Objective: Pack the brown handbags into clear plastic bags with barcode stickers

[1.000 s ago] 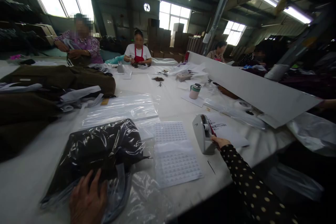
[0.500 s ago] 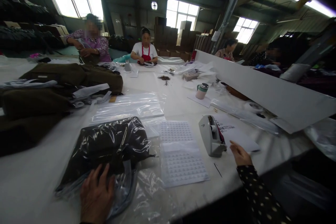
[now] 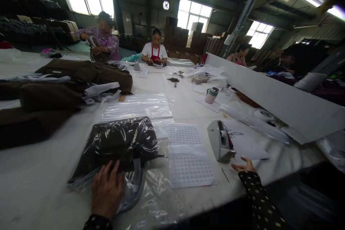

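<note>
In the head view a dark olive garment or cloth bag folded inside a clear plastic bag (image 3: 121,138) lies at the front of the table. My left hand (image 3: 107,188) rests flat on its near edge, fingers spread. A grey tape dispenser (image 3: 219,143) stands at right, its cutting end towards me. Just beside that end is my right hand (image 3: 245,167), with thumb and fingers apart; whether a thin strip of clear tape clings to them I cannot make out. Between the hands lies a sheet of printed labels (image 3: 191,169). A paper with handwriting (image 3: 248,143) lies behind the dispenser.
Dark olive cloth items (image 3: 54,93) are heaped at left. Flat clear bags (image 3: 140,106) lie beyond the package. A lidded cup (image 3: 211,95) stands farther back, near a long white board (image 3: 269,86). Co-workers sit across the table, one in a red apron (image 3: 155,55).
My right hand has moved down from the dispenser's side to below its cutting end, and its fingers have parted. My left hand stays on the package. The whole view has shifted slightly.
</note>
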{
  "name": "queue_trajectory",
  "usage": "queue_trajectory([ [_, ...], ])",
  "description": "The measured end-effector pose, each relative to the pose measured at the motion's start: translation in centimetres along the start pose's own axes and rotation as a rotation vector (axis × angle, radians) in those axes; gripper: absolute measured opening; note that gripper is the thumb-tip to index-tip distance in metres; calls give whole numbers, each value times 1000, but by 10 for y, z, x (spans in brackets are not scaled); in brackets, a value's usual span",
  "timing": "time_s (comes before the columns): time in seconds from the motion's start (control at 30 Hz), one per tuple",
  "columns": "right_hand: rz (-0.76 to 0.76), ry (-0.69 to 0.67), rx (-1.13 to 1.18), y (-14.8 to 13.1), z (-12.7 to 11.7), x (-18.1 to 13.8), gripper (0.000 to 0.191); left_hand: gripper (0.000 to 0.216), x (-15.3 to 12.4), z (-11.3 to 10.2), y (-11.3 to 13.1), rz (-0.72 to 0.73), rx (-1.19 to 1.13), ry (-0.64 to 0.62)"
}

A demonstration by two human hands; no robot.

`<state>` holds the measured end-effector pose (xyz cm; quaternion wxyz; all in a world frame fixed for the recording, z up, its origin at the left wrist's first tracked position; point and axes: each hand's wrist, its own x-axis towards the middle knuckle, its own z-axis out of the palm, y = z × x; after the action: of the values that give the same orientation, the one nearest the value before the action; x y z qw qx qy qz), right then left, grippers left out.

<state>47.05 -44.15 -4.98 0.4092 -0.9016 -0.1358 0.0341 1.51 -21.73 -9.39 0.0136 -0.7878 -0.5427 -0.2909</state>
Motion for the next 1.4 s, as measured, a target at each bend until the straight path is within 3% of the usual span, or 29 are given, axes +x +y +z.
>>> queue_trajectory([
  [0.1,-71,-71,52,-24,-1,-8,56,43,-2,4,-4,-6,-41,10],
  [0.17,-166,-227,226,-59,12,-22,62,44,-6,5,-7,4,-82,34],
  [0.3,-384,-751,468,-157,67,-76,57,46,-11,6,-10,-55,-144,53],
  [0.4,-566,-1251,401,-227,117,-133,47,49,-13,5,-9,-114,-181,46],
  [0.47,-766,-1462,258,-263,150,-172,41,53,-14,4,-7,-139,-204,44],
  [0.53,-1057,-1435,-43,-286,181,-210,38,58,-16,2,-5,-147,-226,41],
  [0.6,-1304,-1259,-394,-297,208,-243,37,61,-18,2,-5,-153,-242,48],
  [0.67,-1410,-1110,-630,-301,229,-267,30,64,-19,2,-5,-166,-253,56],
  [0.73,-1416,-1050,-717,-303,241,-279,24,67,-21,3,-5,-175,-264,55],
  [0.8,-1402,-980,-778,-308,246,-275,32,69,-21,4,-5,-181,-266,47],
  [0.93,-1343,-784,-769,-314,235,-218,65,68,-14,2,-6,-158,-270,32],
  [1.0,-1448,-671,-560,-300,217,-177,58,65,-10,-6,-6,-152,-302,85],
  [1.1,-1763,-629,-141,-244,180,-125,28,47,-20,-29,-2,-106,-369,213],
  [1.13,-1844,-664,-66,-220,166,-114,24,40,-29,-37,0,-33,-408,192],
  [1.2,-1929,-778,-27,-171,143,-104,38,34,-53,-51,7,172,-488,-8],
  [1.27,-1944,-874,-72,-135,130,-103,45,50,-79,-57,15,323,-514,-248],
  [1.33,-1972,-878,-89,-119,131,-107,42,76,-101,-54,21,364,-478,-376],
  [1.4,-2036,-861,5,-123,142,-111,36,75,-113,-48,23,348,-448,-392],
])
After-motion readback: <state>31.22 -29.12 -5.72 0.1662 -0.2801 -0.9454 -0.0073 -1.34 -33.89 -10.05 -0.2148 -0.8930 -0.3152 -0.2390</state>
